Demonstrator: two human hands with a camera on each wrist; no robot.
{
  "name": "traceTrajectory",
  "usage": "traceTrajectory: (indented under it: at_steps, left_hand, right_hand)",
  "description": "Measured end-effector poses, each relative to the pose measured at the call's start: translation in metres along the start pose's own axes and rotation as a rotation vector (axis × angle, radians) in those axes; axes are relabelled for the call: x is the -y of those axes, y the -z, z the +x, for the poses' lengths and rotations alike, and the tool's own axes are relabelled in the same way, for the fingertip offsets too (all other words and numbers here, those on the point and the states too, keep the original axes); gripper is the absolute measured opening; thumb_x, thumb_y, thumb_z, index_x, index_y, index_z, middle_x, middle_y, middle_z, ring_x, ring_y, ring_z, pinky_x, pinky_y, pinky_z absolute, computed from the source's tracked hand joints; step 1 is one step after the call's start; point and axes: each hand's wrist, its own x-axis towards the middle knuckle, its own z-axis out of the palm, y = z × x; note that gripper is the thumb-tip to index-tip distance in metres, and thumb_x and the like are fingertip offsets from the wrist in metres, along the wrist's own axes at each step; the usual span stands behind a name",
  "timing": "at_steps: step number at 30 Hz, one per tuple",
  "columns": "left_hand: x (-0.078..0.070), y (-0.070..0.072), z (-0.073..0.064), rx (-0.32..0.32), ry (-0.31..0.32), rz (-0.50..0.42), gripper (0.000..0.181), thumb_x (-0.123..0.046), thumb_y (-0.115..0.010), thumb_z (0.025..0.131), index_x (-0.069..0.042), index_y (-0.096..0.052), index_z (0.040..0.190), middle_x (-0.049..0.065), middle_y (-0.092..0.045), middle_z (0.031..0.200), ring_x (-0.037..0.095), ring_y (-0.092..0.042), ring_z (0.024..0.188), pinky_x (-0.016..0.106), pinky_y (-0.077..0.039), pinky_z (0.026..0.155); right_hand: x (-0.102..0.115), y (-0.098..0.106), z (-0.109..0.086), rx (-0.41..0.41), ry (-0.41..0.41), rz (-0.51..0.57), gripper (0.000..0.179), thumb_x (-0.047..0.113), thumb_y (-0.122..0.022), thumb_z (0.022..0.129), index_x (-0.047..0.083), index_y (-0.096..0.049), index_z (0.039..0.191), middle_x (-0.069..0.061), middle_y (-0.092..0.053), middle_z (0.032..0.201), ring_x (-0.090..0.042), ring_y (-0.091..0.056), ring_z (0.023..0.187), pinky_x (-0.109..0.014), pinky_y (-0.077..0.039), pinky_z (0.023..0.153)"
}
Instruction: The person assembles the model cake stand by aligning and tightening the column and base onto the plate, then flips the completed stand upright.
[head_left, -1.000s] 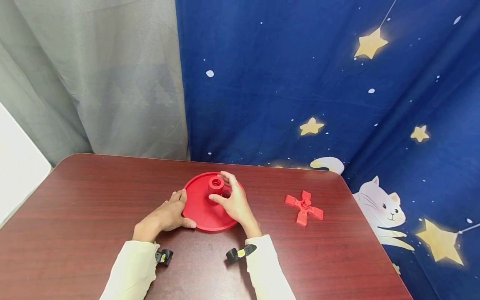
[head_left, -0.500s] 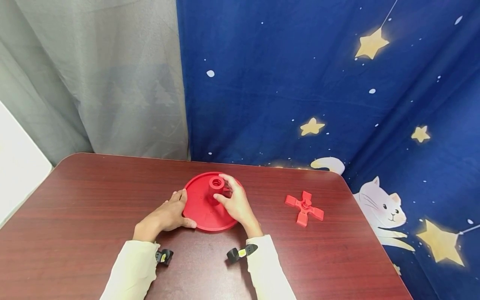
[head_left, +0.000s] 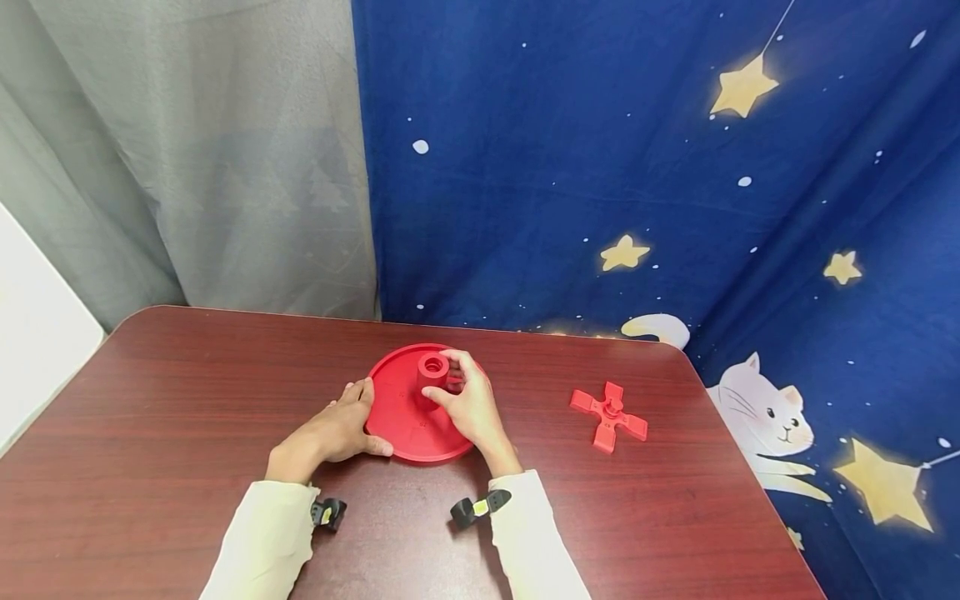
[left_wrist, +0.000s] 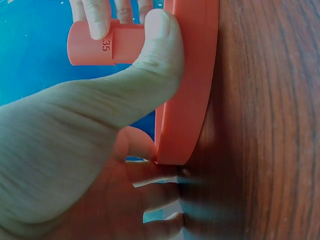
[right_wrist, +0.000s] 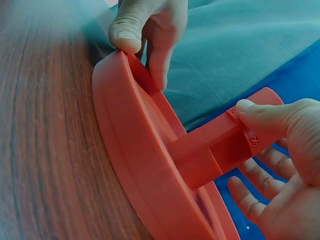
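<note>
A red round base [head_left: 393,417] with a raised rim lies flat on the table. From its middle rises a red hollow post [head_left: 432,367], its round opening facing up in the head view. My left hand [head_left: 337,429] holds the base at its left edge, thumb on the near rim and fingers around the far side. My right hand [head_left: 468,400] grips the post's upper part between thumb and fingers. In the right wrist view, the post [right_wrist: 200,155] shows a wider top section with raised numbers and a narrower lower section. Part of the base's right side is hidden behind the right hand.
A red four-armed cross piece [head_left: 604,433] with a peg at its centre lies on the table [head_left: 187,400] to the right. Curtains, one grey [head_left: 255,167] and one blue [head_left: 525,208] with stars, hang behind the table's far edge.
My right thumb and fingers have shifted slightly around the post, the thumb drawing back and then forward again. The left hand, the base and the cross piece stay put.
</note>
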Motion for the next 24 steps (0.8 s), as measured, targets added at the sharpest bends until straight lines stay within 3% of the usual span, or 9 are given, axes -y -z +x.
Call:
traceTrajectory:
  at_steps: [8, 24]
  left_hand:
    - [0.0011, -0.0004, 0.0004, 0.002, 0.001, -0.001, 0.117, -0.043, -0.083, 0.076, 0.018, -0.014, 0.150, 0.037, -0.016, 0.156, 0.055, -0.014, 0.145, 0.065, -0.020, 0.116]
    - [0.0019, -0.0025, 0.0007, -0.010, -0.013, 0.008, 0.115, -0.040, -0.083, 0.077, 0.019, -0.016, 0.148, 0.038, -0.018, 0.155, 0.055, -0.016, 0.144, 0.065, -0.021, 0.115]
  right_hand:
    - [0.0013, -0.0020, -0.0010, -0.027, -0.027, -0.015, 0.053, 0.008, -0.085, 0.077, 0.010, -0.059, 0.123, -0.010, -0.067, 0.113, -0.025, -0.066, 0.102, -0.032, -0.057, 0.088]
    - [-0.0017, -0.0001, -0.0002, -0.006, 0.008, 0.005, 0.055, 0.015, -0.082, 0.082, 0.009, -0.058, 0.131, -0.010, -0.067, 0.119, -0.027, -0.065, 0.107, -0.040, -0.056, 0.092]
